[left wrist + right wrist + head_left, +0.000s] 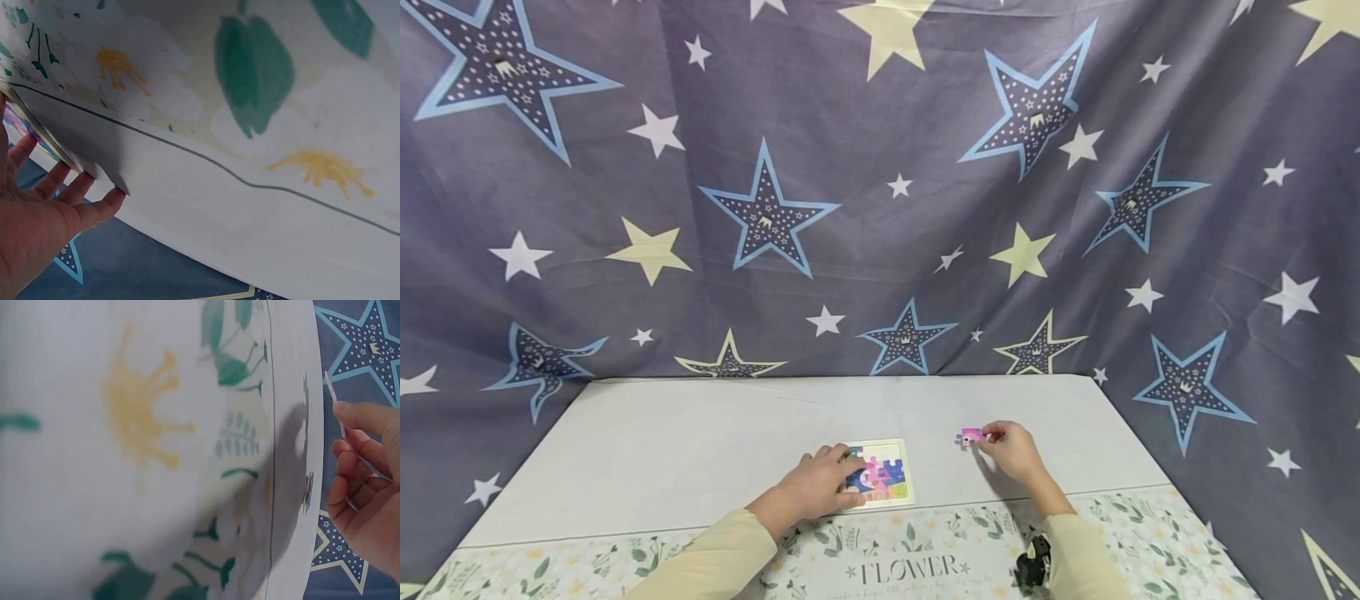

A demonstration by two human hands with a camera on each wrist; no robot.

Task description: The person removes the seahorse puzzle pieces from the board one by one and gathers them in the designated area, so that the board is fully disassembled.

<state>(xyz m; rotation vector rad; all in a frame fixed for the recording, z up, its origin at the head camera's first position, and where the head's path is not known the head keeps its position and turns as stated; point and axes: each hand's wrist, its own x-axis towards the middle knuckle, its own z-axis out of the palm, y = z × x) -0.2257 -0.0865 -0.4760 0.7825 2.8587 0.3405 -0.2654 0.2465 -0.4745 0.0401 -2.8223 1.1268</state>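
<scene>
A jigsaw puzzle tray (911,487) with a pale rim lies on the white table, filled in part with pink, blue and green pieces (876,475). My left hand (815,483) rests over its left side with fingers spread; in the left wrist view the fingertips (62,167) lie along the tray edge. To the right of the tray, my right hand (1017,452) pinches a pink puzzle piece (972,435) between thumb and fingers. The right wrist view shows this thin piece (331,387) almost edge-on, held above the table.
Small pieces (308,492) lie on the table near my right hand. A floral cloth printed "FLOWER" (910,571) covers the near side of the table. A dark object (1033,562) sits by my right sleeve. A star-patterned curtain (850,208) hangs behind the table.
</scene>
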